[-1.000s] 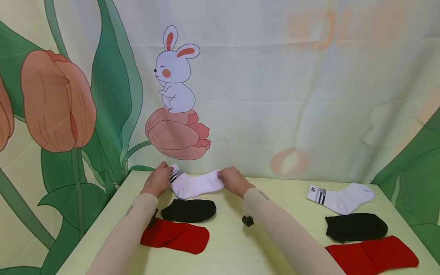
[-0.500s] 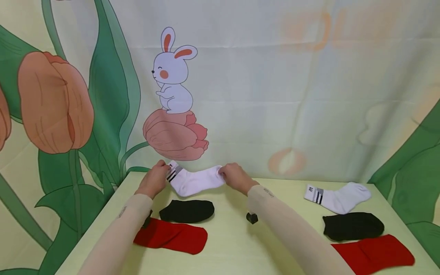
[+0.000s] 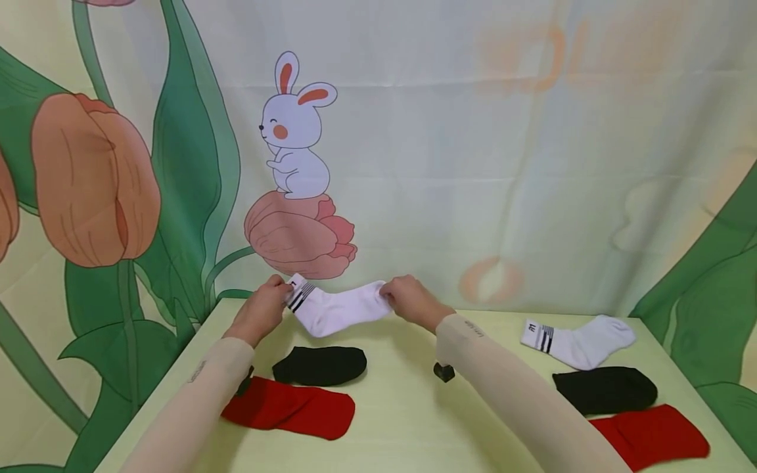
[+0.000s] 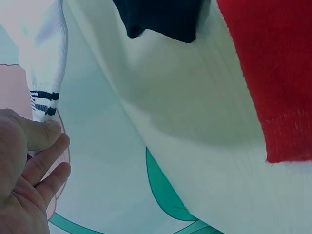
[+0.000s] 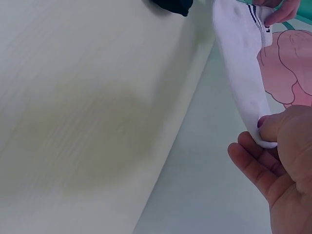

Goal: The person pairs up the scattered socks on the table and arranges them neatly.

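Observation:
A white sock (image 3: 343, 311) with black stripes is stretched between both hands near the table's back edge, raised off the surface. My left hand (image 3: 262, 311) pinches its striped cuff; in the left wrist view the thumb and forefinger of the left hand (image 4: 29, 165) close on that end. At the toe, my right hand (image 3: 414, 302) pinches the fabric, and the right wrist view shows the thumb of the right hand (image 5: 287, 156) pressed over the sock's tip. A black sock (image 3: 321, 366) lies below the white one, with a red sock (image 3: 296, 408) nearer the front, partly under the left forearm.
On the table's right side lie another white striped sock (image 3: 579, 341), a black sock (image 3: 609, 389) and a red sock (image 3: 656, 435), in a column. Behind the pale table (image 3: 408, 420) hangs a curtain (image 3: 414, 164) printed with a rabbit and tulips.
Both hands have lifted the white sock off the table, and it now hangs between them. It has shifted slightly upward in the head view; the other socks lie as before.

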`<state>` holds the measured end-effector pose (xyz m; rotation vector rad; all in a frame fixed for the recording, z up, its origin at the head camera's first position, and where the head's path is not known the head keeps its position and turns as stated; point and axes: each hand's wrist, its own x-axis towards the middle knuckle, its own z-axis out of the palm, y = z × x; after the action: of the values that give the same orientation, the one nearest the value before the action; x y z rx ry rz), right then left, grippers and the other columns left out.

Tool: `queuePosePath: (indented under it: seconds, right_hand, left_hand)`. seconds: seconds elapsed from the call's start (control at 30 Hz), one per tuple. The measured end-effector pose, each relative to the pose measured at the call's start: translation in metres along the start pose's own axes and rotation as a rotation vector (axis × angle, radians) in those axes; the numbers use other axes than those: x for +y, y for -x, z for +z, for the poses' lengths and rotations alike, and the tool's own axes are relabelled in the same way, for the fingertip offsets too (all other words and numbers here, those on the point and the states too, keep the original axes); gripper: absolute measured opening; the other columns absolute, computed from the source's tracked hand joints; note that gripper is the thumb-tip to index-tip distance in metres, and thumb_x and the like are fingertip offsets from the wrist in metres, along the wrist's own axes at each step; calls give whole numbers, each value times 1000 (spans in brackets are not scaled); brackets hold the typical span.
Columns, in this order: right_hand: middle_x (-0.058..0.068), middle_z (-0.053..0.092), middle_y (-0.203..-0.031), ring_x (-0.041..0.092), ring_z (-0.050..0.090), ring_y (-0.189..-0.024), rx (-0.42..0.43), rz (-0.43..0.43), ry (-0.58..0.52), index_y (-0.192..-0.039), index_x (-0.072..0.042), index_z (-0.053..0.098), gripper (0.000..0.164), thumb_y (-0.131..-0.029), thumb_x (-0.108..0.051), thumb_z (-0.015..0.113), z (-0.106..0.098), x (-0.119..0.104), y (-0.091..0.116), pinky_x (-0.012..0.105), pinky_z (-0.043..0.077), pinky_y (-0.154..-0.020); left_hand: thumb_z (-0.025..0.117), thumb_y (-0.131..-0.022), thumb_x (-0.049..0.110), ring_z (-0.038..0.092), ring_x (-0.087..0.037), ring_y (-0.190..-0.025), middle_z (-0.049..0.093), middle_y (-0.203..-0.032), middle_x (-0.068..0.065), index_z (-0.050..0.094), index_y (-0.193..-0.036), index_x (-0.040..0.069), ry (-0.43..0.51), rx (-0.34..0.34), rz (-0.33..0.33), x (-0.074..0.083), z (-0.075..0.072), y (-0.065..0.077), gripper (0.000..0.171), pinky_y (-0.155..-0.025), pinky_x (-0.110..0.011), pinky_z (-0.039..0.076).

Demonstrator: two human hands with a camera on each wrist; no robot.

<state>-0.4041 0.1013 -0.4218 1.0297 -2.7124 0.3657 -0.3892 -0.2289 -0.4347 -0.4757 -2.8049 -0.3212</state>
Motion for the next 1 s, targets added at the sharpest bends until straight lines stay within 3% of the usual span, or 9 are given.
queuePosePath:
  seconds: [0.27,0.57,0.8,1.0]
  right_hand:
    - [6,72,-87,16,54,-72,-11,-11,11,-102,-5,79,22,-95,5,61,-20,-1,11,29,49,-72]
    - [3,67,-75,15,48,-66,21,-91,45,-94,-4,77,21,-92,8,60,-41,0,27,28,44,-66]
    - [1,64,-74,13,49,-66,37,-127,44,-93,-5,76,21,-91,8,60,-47,3,41,28,44,-66]
    - [-1,61,-73,14,48,-66,46,-144,56,-91,-7,74,20,-91,7,60,-51,4,51,28,43,-65]
  left_hand:
    - [71,-93,-3,63,-31,-95,60,-114,-19,70,-122,-3,41,9,23,9,-8,5,29,-88,-46,58]
    - [71,-93,-3,63,-31,-98,59,-116,-17,69,-125,-2,76,21,58,24,-16,10,32,-91,-47,57]
    - [71,-94,0,62,-30,-100,59,-118,-16,69,-128,-1,96,-1,58,34,-18,15,34,-91,-45,57]
    - [73,-93,0,64,-30,-100,60,-118,-17,70,-126,-1,99,34,101,39,-17,22,33,-90,-45,58]
